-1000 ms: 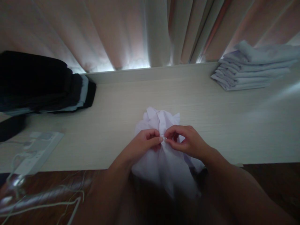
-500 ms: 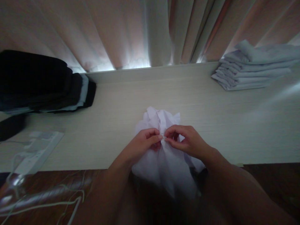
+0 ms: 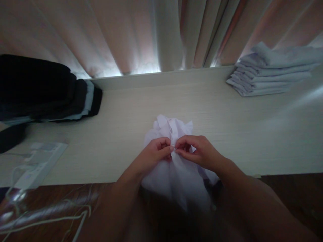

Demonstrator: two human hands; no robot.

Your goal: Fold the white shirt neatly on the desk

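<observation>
A crumpled white shirt (image 3: 176,174) lies at the near edge of the pale table (image 3: 227,134) and hangs over its front. My left hand (image 3: 155,153) and my right hand (image 3: 198,151) meet at the shirt's front strip, fingertips pinched together on the fabric. A small button seems to sit between the fingertips, too small to make out well. The shirt's upper part bunches up behind my hands.
A stack of folded white garments (image 3: 270,72) sits at the back right. A pile of dark folded clothes (image 3: 42,89) lies at the back left. A white power strip (image 3: 37,161) with cables (image 3: 63,218) lies at the left front. Curtains (image 3: 151,33) hang behind the table.
Both hands stay pinched on the shirt's front strip, shifted very slightly left. Nothing else has moved.
</observation>
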